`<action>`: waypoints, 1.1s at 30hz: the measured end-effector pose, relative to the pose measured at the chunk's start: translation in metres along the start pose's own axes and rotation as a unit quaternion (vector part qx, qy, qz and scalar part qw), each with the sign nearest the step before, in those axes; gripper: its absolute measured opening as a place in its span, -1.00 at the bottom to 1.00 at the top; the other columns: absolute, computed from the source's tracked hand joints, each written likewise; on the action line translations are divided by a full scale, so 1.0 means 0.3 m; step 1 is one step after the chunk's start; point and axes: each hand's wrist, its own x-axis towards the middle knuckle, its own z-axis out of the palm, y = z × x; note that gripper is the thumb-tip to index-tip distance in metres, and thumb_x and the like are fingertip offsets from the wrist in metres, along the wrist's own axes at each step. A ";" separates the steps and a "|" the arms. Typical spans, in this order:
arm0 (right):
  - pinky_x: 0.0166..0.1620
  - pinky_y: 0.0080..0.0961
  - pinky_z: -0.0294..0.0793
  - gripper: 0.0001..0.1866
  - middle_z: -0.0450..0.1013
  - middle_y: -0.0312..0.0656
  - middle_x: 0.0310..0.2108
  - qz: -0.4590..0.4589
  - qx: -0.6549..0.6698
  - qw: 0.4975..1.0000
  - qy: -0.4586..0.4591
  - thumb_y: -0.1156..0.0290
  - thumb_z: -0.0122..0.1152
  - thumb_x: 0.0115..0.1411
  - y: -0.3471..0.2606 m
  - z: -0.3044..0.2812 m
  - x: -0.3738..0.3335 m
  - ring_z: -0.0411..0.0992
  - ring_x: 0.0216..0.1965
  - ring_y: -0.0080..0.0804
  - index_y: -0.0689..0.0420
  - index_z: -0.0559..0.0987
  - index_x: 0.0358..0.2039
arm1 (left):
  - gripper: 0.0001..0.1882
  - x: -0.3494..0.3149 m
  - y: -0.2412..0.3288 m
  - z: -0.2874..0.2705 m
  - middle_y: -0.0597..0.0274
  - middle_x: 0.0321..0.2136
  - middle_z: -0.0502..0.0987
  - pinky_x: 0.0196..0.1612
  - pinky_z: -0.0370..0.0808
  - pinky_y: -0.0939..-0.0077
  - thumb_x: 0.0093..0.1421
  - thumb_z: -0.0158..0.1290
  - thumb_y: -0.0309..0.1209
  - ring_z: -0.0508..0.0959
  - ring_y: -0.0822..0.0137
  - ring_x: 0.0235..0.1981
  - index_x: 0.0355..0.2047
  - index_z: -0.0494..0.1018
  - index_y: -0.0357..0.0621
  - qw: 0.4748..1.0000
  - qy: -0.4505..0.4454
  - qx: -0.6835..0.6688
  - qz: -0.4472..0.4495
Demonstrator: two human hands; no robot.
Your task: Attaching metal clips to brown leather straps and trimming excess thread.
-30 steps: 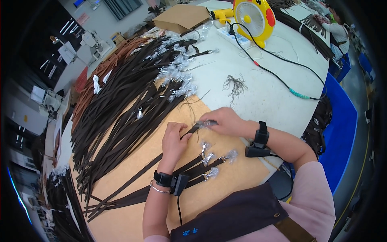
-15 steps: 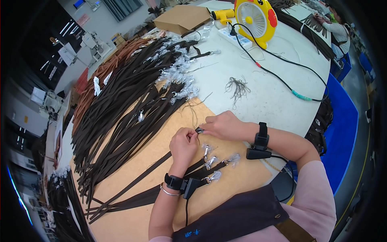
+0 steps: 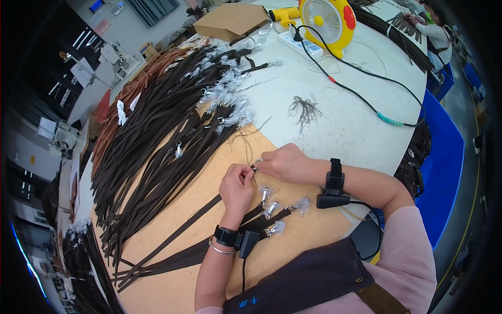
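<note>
My left hand (image 3: pixel 238 187) is closed, pinching a dark brown strap (image 3: pixel 196 215) near its upper end. That strap runs down to the lower left across the tan board. Fingertip to fingertip with it, my right hand (image 3: pixel 287 161) is closed at the strap's end. A small shiny metallic piece shows at its fingertips, too small and covered to name. Below my hands lie several more dark straps (image 3: pixel 180 266) with metal snap hooks (image 3: pixel 272 211) wrapped in clear plastic. Loose dark threads (image 3: pixel 248 149) lie just beyond my fingers.
A large heap of dark straps (image 3: pixel 151 136) covers the left, with brown straps (image 3: pixel 141 83) behind. Farther off are a thread tangle (image 3: pixel 305 109), yellow fan (image 3: pixel 327 23), power strip (image 3: pixel 306 44), cable (image 3: pixel 361 99) and cardboard box (image 3: pixel 230 21). A blue bin (image 3: pixel 442 167) stands right; another person (image 3: pixel 436 36) works far right.
Both hands stay nearly in place at the strap's end. A shiny bit now shows above my right fingertips, where a darker piece showed before. The whole view has shifted slightly.
</note>
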 end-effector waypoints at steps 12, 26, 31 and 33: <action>-0.39 -0.25 0.52 -0.66 0.56 -0.18 -0.49 0.062 0.139 0.988 -0.015 0.24 0.19 0.19 -0.026 -0.042 -0.004 0.54 -0.46 -0.10 -0.02 0.61 -0.03 | -0.74 0.032 -0.023 -0.088 0.16 -0.19 0.47 -0.17 0.50 0.19 0.07 0.27 -0.37 0.52 0.06 -0.15 -0.22 0.53 -0.11 0.979 -0.095 0.155 0.090; -0.35 -0.18 0.52 -0.68 0.56 -0.03 -0.44 0.271 -0.127 0.953 -0.047 0.40 0.10 0.21 0.167 -0.201 -0.030 0.56 -0.38 -0.04 0.07 0.56 -0.01 | -0.93 -0.020 -0.075 -0.158 0.19 -0.38 0.51 -0.36 0.51 0.31 0.06 0.21 -0.53 0.55 0.14 -0.38 -0.45 0.53 -0.21 0.948 -0.033 0.145 0.283; -0.28 -0.21 0.51 -0.75 0.58 -0.06 -0.37 0.149 0.047 0.985 0.077 0.35 0.17 0.21 0.123 -0.159 0.005 0.55 -0.35 -0.04 0.09 0.62 -0.11 | -0.80 -0.052 -0.079 -0.162 0.14 -0.36 0.54 -0.36 0.54 0.36 0.08 0.29 -0.39 0.61 0.17 -0.41 -0.32 0.59 -0.23 0.986 -0.045 0.062 0.146; -0.27 -0.24 0.48 -0.75 0.58 -0.07 -0.39 0.131 0.117 0.984 -0.026 0.33 0.23 0.15 0.058 -0.133 0.075 0.54 -0.35 -0.05 0.06 0.65 -0.16 | -0.75 -0.032 -0.085 -0.146 0.13 -0.38 0.55 -0.36 0.54 0.37 0.04 0.33 -0.36 0.61 0.19 -0.41 -0.31 0.60 -0.23 0.994 -0.036 0.051 0.088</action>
